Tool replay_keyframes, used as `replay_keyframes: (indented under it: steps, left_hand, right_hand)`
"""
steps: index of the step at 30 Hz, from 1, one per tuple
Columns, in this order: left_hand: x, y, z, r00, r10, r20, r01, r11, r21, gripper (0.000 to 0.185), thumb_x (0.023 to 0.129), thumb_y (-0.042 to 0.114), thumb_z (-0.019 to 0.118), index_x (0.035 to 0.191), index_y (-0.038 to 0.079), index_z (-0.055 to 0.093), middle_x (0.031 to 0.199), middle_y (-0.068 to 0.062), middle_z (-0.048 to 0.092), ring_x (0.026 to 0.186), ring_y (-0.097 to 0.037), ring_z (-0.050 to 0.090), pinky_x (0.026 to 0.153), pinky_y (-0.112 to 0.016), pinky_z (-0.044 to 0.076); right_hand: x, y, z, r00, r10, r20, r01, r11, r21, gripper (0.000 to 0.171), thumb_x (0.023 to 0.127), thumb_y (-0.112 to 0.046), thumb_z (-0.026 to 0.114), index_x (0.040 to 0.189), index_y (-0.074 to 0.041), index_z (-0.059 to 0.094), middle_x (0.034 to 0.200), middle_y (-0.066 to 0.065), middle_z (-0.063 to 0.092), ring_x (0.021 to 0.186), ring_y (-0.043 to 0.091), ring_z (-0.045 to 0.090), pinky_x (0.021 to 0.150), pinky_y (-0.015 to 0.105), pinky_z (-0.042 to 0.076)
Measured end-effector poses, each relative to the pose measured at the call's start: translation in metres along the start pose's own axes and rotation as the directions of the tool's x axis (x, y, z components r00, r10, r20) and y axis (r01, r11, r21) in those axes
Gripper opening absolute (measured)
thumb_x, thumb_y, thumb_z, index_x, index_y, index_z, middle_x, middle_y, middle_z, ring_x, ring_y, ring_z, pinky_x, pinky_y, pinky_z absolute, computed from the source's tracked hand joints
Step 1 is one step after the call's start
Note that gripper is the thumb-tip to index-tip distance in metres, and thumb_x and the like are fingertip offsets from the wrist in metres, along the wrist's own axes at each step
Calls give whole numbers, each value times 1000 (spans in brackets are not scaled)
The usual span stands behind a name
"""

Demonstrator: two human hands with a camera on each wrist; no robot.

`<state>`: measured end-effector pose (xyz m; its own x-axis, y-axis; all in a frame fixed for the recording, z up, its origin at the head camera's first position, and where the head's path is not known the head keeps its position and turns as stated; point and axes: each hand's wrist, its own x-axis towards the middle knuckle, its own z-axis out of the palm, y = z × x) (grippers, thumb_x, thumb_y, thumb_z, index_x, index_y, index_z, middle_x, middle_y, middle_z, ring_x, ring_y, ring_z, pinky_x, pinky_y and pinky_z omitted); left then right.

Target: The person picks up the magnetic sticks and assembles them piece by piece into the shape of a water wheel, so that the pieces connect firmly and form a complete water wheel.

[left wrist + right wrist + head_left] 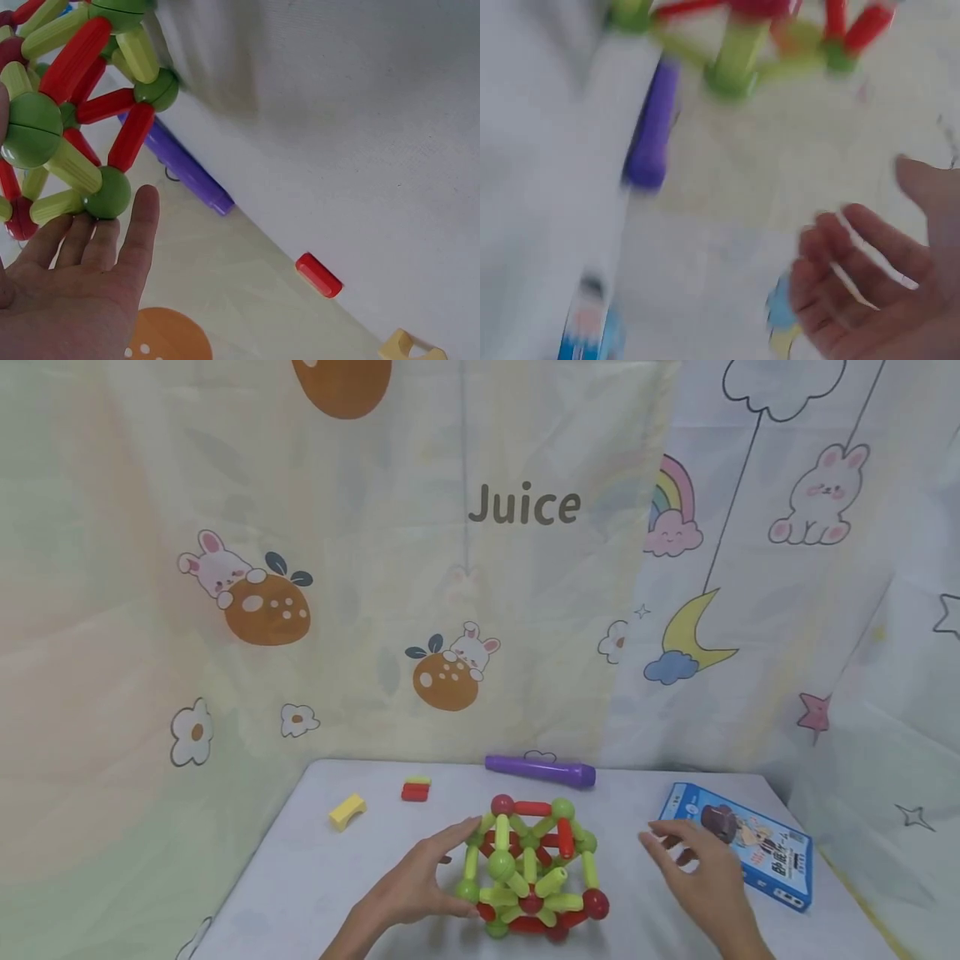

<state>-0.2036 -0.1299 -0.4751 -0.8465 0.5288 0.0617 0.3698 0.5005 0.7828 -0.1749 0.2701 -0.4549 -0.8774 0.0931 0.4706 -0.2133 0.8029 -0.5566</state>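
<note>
Rod-and-ball structure [531, 872]: lime-green and red rods, green and dark-red balls. Marker [540, 771] at table's far edge: purple. Small block stack [416, 789]: yellow over red. Arch block [347, 811] near far-left corner: pale yellow. Box [750, 847] at right edge: blue, cartoon print. Table [300, 877]: white. Backdrop cloth [375, 568]: cream, orange fruit, rabbits, flowers, brown "Juice" lettering; right part white with rainbow, moon, stars.

Purple tube [540, 771], blue box [746, 843].
</note>
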Motion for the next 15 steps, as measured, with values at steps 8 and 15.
replay_keyframes:
  steps: [8,15]
  left_hand:
    - [-1,3,-2,1000,4,-3,-4,1000,13,108,81,35,97,169,25,36,173,-2,38,156,-33,41,109,-49,54]
    - [0,1,-1,1000,26,-1,-26,1000,3,108,81,39,97,169,28,36,174,1,37,157,-32,40,110,-48,53]
  right_hand:
    - [15,106,-24,860,337,382,-220,922,-318,65,90,-27,89,132,15,63,115,33,66,103,46,62,92,62,58]
    - [13,127,-19,814,389,433,-270,911,-311,42,86,-4,89,118,16,70,95,18,65,85,29,60,80,49,62]
